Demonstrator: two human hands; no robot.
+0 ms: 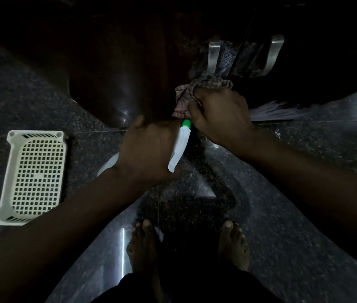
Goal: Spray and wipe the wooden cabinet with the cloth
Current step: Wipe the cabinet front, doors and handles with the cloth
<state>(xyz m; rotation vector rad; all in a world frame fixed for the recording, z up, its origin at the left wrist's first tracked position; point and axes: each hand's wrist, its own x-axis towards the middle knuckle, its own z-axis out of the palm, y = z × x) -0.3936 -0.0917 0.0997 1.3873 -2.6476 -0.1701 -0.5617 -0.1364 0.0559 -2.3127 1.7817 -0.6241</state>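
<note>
Your right hand [221,114] is bunching the cloth [186,95] against the cabinet [129,73] front; your left hand [149,147] is closed around the spray bottle [181,143]. Nozzle is crowding the cloth: risking a misdirected spray.

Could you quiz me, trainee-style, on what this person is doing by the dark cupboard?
1. True or false: the left hand holds the spray bottle.
2. What does the right hand press against the wooden cabinet? A) sponge B) cloth C) brush
3. What white thing lies on the floor at the left?

Key: 1 true; 2 B; 3 the basket.
</note>
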